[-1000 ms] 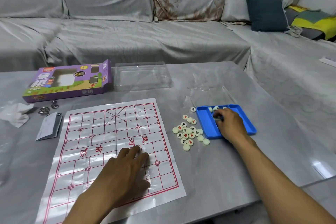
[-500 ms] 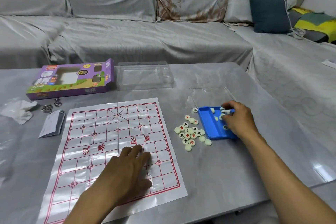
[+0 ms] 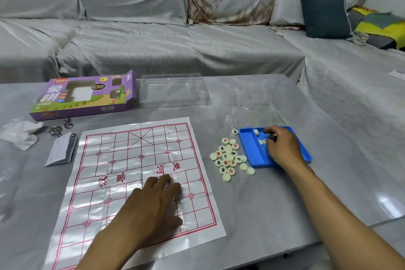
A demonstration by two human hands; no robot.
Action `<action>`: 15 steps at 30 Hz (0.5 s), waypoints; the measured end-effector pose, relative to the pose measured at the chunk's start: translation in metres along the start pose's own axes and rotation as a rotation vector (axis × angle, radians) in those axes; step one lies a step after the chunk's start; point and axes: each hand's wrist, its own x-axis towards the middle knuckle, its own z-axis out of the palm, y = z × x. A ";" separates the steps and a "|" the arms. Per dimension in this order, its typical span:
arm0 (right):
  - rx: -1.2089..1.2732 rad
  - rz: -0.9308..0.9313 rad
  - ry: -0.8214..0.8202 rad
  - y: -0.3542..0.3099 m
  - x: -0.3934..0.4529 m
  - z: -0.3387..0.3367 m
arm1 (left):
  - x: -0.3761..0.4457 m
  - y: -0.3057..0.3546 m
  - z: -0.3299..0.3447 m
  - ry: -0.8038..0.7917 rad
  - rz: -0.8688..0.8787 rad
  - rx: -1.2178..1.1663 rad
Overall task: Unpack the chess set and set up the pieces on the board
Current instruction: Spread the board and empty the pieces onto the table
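A paper chess board (image 3: 122, 160) with red grid lines lies flat on the grey table. My left hand (image 3: 153, 201) presses on its near half with straight fingers. To the right of the board, a heap of round cream chess pieces (image 3: 229, 158) with red and black characters lies on the table. Beside it stands a blue tray (image 3: 249, 151) with a few pieces left inside. My right hand (image 3: 282, 149) reaches into the tray's right compartment, fingers curled around pieces there. It hides most of that compartment.
The purple game box (image 3: 87, 94) lies at the back left, with a clear plastic lid (image 3: 173, 90) beside it. Another clear cover (image 3: 256, 114) sits behind the tray. Left of the board are a folded leaflet (image 3: 61, 151), metal rings (image 3: 57, 130) and crumpled plastic (image 3: 19, 133).
My right hand lifted off the tray's middle, shifted toward its far right part and now curls over pieces there. The left hand stayed on the board.
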 end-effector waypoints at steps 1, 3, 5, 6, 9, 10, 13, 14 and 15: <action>-0.082 0.007 -0.032 0.009 0.001 0.001 | 0.000 0.000 0.000 0.000 0.001 0.002; -0.174 -0.020 -0.075 0.019 0.001 0.004 | 0.000 0.000 0.000 0.001 0.000 -0.001; -0.185 -0.041 -0.060 0.019 0.000 0.004 | 0.000 0.001 0.000 0.000 -0.003 -0.003; -0.187 -0.043 -0.043 0.017 0.000 0.004 | 0.000 0.001 0.000 -0.001 -0.004 0.000; -0.204 -0.027 -0.016 0.015 0.000 0.006 | -0.001 0.001 0.000 -0.001 -0.005 -0.006; -0.200 -0.020 -0.009 0.015 0.000 0.007 | -0.001 0.001 0.000 -0.002 -0.004 -0.008; -0.161 -0.023 0.059 0.011 -0.001 0.005 | -0.001 0.001 -0.001 -0.002 -0.005 -0.028; -0.130 -0.030 0.089 0.006 -0.001 0.002 | -0.001 0.001 -0.001 0.000 -0.005 -0.027; -0.082 -0.041 0.107 0.000 -0.002 -0.002 | -0.001 0.001 -0.001 0.002 -0.005 -0.020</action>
